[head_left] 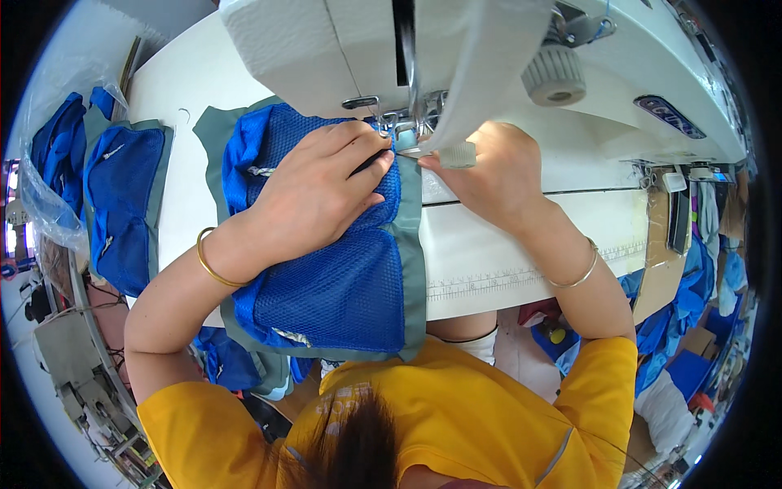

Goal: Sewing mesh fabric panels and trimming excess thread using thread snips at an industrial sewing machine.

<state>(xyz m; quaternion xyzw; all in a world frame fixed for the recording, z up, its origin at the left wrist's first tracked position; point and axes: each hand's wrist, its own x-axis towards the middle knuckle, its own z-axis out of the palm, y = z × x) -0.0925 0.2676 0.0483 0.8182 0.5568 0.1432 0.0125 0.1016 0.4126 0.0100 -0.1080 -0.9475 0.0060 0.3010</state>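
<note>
A blue mesh panel (334, 285) with grey-green fabric borders lies under the head of a white sewing machine (301, 49). My left hand (326, 183) rests on it, fingers bent and pressed together on the mesh by its right border, just in front of the presser foot (405, 130). Close to the same spot, my right hand (493, 171) is closed with thumb and finger around a small silver pointed piece (414, 151). A white machine part hides some of those fingers, so the piece's kind is unclear. White cord ends (292, 337) show on the panel.
Another blue mesh piece (122, 204) hangs over the table's left edge, beside a clear plastic bag (49, 196). A ruler strip (489, 281) runs along the front of the white table (464, 236). Cardboard (661, 281) and blue fabric piles (692, 281) stand at the right.
</note>
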